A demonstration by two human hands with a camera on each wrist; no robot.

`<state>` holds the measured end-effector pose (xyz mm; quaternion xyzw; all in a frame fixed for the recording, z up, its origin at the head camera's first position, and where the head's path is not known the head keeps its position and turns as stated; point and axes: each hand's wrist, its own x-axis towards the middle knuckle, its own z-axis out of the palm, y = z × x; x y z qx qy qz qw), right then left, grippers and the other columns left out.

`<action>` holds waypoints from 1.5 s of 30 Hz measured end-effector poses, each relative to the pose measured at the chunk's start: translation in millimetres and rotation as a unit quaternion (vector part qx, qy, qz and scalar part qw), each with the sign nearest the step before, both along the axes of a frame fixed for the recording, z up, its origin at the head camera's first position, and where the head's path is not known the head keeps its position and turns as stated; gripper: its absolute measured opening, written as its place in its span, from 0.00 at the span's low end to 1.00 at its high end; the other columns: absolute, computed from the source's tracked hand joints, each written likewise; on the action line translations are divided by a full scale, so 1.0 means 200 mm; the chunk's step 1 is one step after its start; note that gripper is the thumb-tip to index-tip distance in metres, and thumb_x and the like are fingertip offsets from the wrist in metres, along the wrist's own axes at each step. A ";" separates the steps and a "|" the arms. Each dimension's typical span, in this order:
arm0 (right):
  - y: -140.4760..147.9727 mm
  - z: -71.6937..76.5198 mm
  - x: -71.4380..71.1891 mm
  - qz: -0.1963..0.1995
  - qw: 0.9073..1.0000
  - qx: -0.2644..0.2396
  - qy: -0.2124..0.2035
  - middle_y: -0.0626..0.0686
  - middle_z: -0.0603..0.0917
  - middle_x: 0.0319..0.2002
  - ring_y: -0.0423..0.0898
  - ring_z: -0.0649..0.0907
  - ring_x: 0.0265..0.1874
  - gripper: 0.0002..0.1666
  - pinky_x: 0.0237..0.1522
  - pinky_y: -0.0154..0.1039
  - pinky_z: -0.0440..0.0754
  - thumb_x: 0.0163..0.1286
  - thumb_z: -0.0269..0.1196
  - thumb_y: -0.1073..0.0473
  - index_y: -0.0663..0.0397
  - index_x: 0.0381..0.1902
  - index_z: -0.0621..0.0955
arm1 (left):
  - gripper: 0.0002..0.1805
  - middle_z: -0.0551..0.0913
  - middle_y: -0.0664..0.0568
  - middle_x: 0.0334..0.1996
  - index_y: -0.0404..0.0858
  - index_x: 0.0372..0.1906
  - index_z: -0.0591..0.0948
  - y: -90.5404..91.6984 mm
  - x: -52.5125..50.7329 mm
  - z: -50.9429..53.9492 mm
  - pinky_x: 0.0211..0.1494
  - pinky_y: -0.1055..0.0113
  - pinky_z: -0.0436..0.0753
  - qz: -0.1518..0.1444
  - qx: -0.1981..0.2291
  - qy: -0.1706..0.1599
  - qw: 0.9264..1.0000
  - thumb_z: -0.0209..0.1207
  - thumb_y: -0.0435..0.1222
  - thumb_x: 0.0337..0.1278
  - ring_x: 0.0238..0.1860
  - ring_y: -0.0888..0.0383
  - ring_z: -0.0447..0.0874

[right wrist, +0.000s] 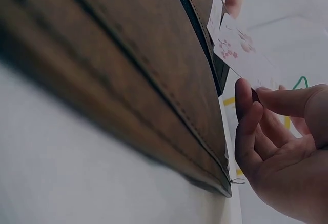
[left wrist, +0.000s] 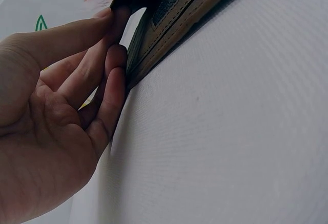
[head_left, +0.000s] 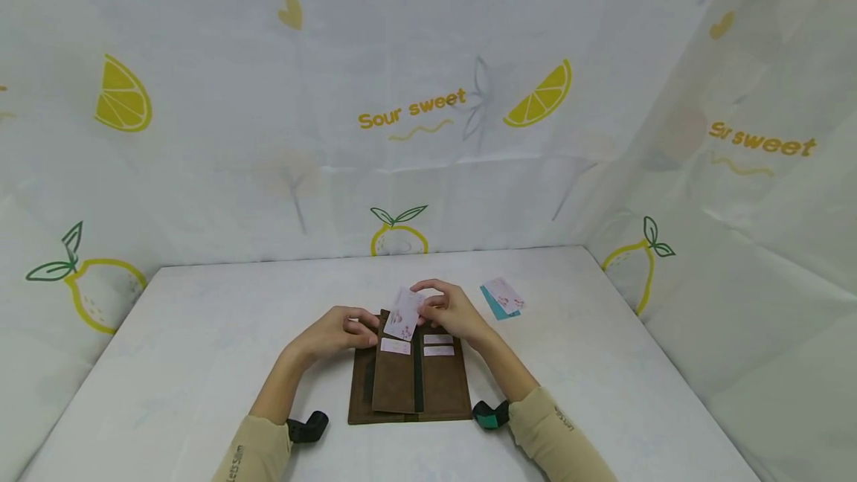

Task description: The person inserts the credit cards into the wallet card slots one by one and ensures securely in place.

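A brown wallet [head_left: 445, 385] lies unfolded on the white table, its inner flap [head_left: 393, 387] raised at the left. My left hand [head_left: 338, 335] pinches the upper left edge of that flap between thumb and fingers; the left wrist view shows the thumb [left wrist: 77, 37] on it. My right hand [head_left: 451, 309] holds a white card with a pink flower print [head_left: 404, 312] by its right edge, above the flap's card slots. In the right wrist view the card [right wrist: 246, 55] slants beside another card [right wrist: 214, 16] tucked in a slot. Pale cards [head_left: 438, 345] also show in the right panel's slots.
To the right of the wallet, a flower-printed card [head_left: 505, 294] overlaps a blue card [head_left: 495, 306] on the table [head_left: 201, 333]. A white lemon-print cloth [head_left: 321, 132] stands behind the table and along its right side. Black wrist devices [head_left: 308, 428] sit near both sleeves.
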<state>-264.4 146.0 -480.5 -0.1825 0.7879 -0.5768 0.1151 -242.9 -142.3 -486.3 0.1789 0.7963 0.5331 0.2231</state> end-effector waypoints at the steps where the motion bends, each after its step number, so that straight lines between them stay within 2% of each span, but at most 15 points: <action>1: 0.00 0.00 0.00 0.002 1.000 -0.001 0.001 0.69 0.91 0.41 0.48 0.92 0.34 0.23 0.35 0.33 0.82 0.78 0.62 0.71 0.57 0.68 0.80 | 0.19 0.95 0.41 0.43 0.29 0.60 0.83 0.00 0.00 0.00 0.57 0.65 0.79 0.001 0.000 0.000 1.000 0.69 0.35 0.71 0.46 0.64 0.85; 8: -0.01 -0.01 0.00 0.007 1.000 0.000 0.011 0.69 0.92 0.40 0.45 0.91 0.33 0.23 0.34 0.32 0.82 0.78 0.62 0.72 0.58 0.68 0.80 | 0.19 0.95 0.41 0.43 0.29 0.59 0.83 0.00 0.00 0.00 0.56 0.64 0.79 0.002 -0.008 0.006 1.000 0.69 0.35 0.71 0.46 0.64 0.85; 16: -0.01 0.00 0.01 0.013 0.999 0.009 0.028 0.70 0.92 0.41 0.53 0.92 0.34 0.23 0.33 0.33 0.82 0.77 0.62 0.72 0.61 0.67 0.80 | 0.19 0.95 0.40 0.43 0.29 0.60 0.83 0.00 0.01 0.00 0.57 0.64 0.79 -0.003 -0.004 0.006 1.000 0.69 0.35 0.71 0.46 0.63 0.85; 25: -0.02 0.01 0.01 0.013 0.999 0.023 0.028 0.67 0.92 0.39 0.45 0.89 0.31 0.23 0.34 0.33 0.82 0.78 0.61 0.73 0.59 0.68 0.81 | 0.19 0.95 0.40 0.43 0.28 0.60 0.82 -0.01 0.00 0.01 0.57 0.64 0.79 -0.007 0.001 0.006 1.000 0.69 0.34 0.71 0.46 0.64 0.86; 34: -0.03 0.04 0.01 0.021 0.998 0.042 0.045 0.67 0.91 0.38 0.49 0.90 0.31 0.23 0.33 0.34 0.82 0.77 0.60 0.73 0.59 0.67 0.81 | 0.18 0.95 0.40 0.43 0.27 0.59 0.82 0.00 -0.01 -0.01 0.56 0.67 0.80 -0.009 0.009 0.002 1.000 0.68 0.33 0.72 0.45 0.65 0.87; 41: -0.05 0.06 -0.01 0.026 0.998 0.056 0.017 0.66 0.91 0.38 0.48 0.90 0.32 0.22 0.35 0.35 0.82 0.78 0.60 0.72 0.58 0.67 0.81 | 0.17 0.95 0.40 0.42 0.27 0.58 0.83 0.00 -0.01 -0.01 0.55 0.68 0.80 -0.005 0.014 0.001 1.000 0.68 0.32 0.71 0.44 0.65 0.87; 45: -0.05 0.05 -0.02 0.037 0.998 0.055 -0.002 0.65 0.89 0.38 0.46 0.90 0.32 0.22 0.37 0.37 0.87 0.79 0.59 0.72 0.58 0.68 0.79 | 0.18 0.95 0.40 0.42 0.27 0.58 0.83 0.00 -0.01 -0.01 0.54 0.68 0.81 -0.006 0.016 0.003 1.000 0.68 0.32 0.71 0.44 0.65 0.87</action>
